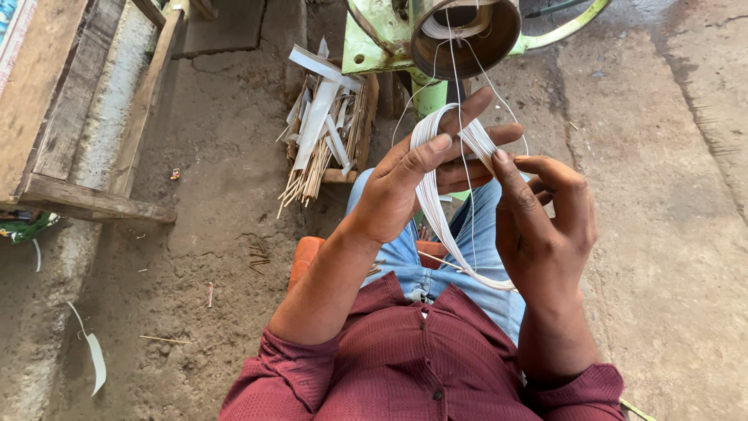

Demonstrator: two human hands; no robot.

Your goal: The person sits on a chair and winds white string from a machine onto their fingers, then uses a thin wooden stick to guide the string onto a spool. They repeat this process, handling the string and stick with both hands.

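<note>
The left hand [417, 183] is curled around a loop of thin white cord strands [436, 210], its thumb pressing the bundle against the fingers, and the loop hangs down over the lap in blue jeans. The right hand [545, 222], half closed, pinches the same loop with its fingertips just beside the left. Thin strands run up to a rusty round metal spool [499, 35] on a green metal machine frame [374, 39].

Wooden crate [354, 148] of sticks, wooden bench [78, 117] nearby
</note>
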